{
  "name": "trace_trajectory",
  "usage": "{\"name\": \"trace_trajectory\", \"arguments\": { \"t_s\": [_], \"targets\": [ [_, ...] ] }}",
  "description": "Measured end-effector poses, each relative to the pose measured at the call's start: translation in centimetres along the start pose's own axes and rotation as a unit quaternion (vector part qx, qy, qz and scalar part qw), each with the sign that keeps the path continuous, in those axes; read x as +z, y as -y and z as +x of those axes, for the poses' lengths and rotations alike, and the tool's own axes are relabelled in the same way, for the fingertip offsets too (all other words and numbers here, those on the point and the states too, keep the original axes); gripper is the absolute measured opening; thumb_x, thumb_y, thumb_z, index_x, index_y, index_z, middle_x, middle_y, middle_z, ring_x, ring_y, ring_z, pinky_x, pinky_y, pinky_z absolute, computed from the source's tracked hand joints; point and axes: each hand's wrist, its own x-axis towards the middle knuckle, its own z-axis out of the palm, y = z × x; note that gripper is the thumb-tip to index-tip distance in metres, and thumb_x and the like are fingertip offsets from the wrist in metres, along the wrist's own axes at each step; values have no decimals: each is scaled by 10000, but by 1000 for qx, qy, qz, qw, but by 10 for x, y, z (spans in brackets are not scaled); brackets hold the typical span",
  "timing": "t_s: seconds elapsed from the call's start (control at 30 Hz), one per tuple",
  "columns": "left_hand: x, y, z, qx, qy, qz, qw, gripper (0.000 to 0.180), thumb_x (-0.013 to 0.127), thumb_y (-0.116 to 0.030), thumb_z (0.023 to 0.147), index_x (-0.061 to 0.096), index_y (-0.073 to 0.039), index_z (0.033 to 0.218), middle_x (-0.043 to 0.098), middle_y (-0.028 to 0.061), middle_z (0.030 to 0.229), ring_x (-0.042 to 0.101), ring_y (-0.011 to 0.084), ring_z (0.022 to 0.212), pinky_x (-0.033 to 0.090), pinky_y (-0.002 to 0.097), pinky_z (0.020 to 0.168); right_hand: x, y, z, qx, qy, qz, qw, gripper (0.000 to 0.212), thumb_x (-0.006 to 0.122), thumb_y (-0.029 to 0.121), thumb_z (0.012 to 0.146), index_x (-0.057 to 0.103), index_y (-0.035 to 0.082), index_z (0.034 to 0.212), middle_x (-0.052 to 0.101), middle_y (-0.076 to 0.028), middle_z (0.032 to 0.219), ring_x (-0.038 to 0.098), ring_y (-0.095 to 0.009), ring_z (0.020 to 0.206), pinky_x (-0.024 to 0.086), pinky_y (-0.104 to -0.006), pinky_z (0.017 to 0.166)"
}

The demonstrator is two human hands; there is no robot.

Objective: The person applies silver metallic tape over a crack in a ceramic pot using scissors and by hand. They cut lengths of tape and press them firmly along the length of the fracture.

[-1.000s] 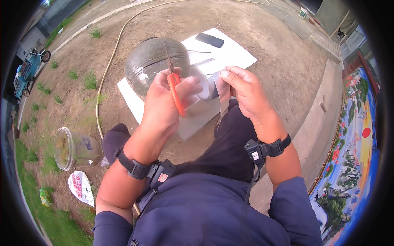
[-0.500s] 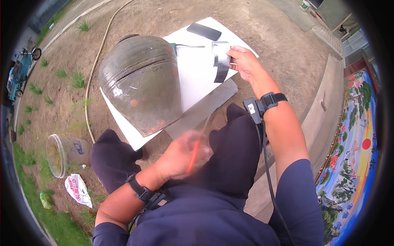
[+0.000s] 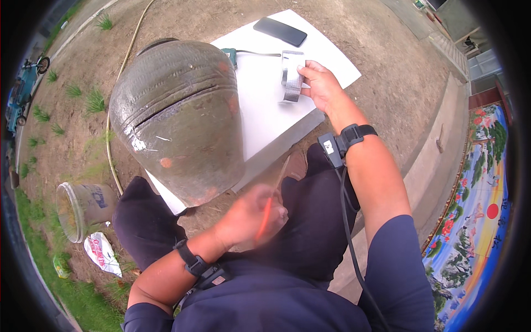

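A large greenish-brown glazed jar lies on its side on a white board, with a long dark crack across its body. Over the board, my right hand grips a roll of silver tape by its edge, thumb on the near side. A short silver end hangs from the roll. Low in front of my lap, my left hand is closed around the orange handle of a thin tool. Its blade or shaft is smeared by motion, so its kind is unclear.
A dark phone and a green-handled tool with a thin rod lie on the board. At left stand a clear plastic bucket, a white bag and a hose. A painted panel leans at right.
The view has shifted, so the jar sits farther left and looks larger. The tape roll has turned, and the dark strip that hung below it no longer shows. My left hand stays low.
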Motion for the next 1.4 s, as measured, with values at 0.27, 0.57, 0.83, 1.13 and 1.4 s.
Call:
{"name": "trace_trajectory", "arguments": {
  "t_s": [0.27,0.57,0.83,1.13,1.4],
  "targets": [
    [2,6,5,13,-20,32,999,394,680,-96,920,471,-23,1245,623,27,914,635,95,795,495,234,616,-4,-10,-3,-11,-45,-45,998,472,620,141,887,539,-12,1326,634,-130,1188,638,-220,1039,543,-397,892],
    [5,8,5,22,-22,41,999,373,683,-105,925,488,-24,1232,611,27,947,655,108,817,517,240,630,6,3,-15,1,-82,-126,989,432,638,197,946,539,19,1327,624,-101,1237,593,-215,1151,506,-425,962],
    [3,13,7,22,-32,9,999,340,684,-81,922,498,-43,1204,584,4,926,646,103,795,522,237,630,13,0,-27,-12,-162,-164,973,537,700,218,906,494,-32,1335,567,-179,1280,571,-264,1169,530,-404,923],
    [2,15,8,23,-38,-7,999,393,692,-57,904,472,-46,1229,596,32,964,644,117,815,546,252,645,17,-27,-39,68,-114,-163,978,411,758,288,864,603,39,1152,637,-77,1081,572,-189,1002,481,-335,790],
    [-7,41,18,-6,-43,50,998,574,735,-34,846,394,-35,1308,595,96,1107,637,184,933,578,328,729,7,-40,-33,48,-79,-198,976,170,687,225,912,665,87,1009,663,-5,887,597,-128,790,430,-282,669]
  ]
}}
